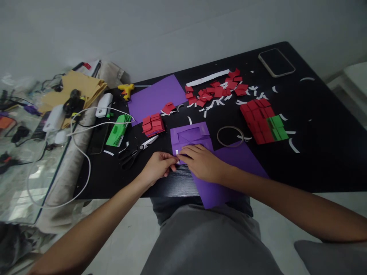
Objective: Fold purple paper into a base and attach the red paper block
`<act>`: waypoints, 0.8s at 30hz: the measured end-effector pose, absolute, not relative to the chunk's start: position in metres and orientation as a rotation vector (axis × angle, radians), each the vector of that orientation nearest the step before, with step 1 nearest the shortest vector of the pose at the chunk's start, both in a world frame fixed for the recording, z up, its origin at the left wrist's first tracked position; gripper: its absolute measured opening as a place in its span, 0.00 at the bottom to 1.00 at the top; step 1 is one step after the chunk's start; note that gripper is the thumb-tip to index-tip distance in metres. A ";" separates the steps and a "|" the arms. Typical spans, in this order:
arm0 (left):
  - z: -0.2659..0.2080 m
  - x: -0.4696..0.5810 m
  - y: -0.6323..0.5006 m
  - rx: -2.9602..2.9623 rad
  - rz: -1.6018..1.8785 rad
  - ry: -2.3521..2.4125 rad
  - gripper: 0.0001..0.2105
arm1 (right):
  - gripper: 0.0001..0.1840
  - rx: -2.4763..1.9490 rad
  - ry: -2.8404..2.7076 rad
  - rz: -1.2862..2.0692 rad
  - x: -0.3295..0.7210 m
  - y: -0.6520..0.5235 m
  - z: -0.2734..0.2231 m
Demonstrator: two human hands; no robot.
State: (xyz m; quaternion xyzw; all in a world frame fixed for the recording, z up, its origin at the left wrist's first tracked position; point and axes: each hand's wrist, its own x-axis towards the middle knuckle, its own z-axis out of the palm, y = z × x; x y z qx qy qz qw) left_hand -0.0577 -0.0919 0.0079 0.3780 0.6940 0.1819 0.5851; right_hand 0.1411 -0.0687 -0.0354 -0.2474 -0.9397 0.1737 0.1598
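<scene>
A folded purple paper (191, 134) lies on the dark table in front of me, with a narrow slot-like flap across its upper part. At its lower left corner my left hand (160, 166) is closed in a pinch, at a small white strip (177, 152) that looks like tape. Across the lower part of the same paper lies my right hand (200, 160), its fingers stretched toward the strip and its thumb mostly hidden. Beneath the right wrist, a larger purple sheet (218, 191) hangs over the table's front edge.
Black scissors (134, 152), a red paper stack (153, 125) and a green stack (118, 130) lie left. Behind are a purple sheet (157, 95), red pieces (219, 91) and a yellow glue gun (127, 90). A tape ring (218, 134), red-green block (258, 122) and phone (276, 62) are right.
</scene>
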 end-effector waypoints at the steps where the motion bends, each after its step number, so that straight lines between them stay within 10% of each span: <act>1: 0.009 -0.058 -0.090 0.890 0.395 1.628 0.09 | 0.17 -0.710 -2.693 0.487 0.141 -0.068 -0.035; 16: 0.021 -0.067 -0.077 1.112 -0.096 1.610 0.11 | 0.18 -0.723 -2.712 0.428 0.141 -0.069 -0.033; 24: 0.004 -0.088 -0.124 2.328 0.397 1.541 0.17 | 0.19 -0.726 -2.718 0.458 0.140 -0.071 -0.037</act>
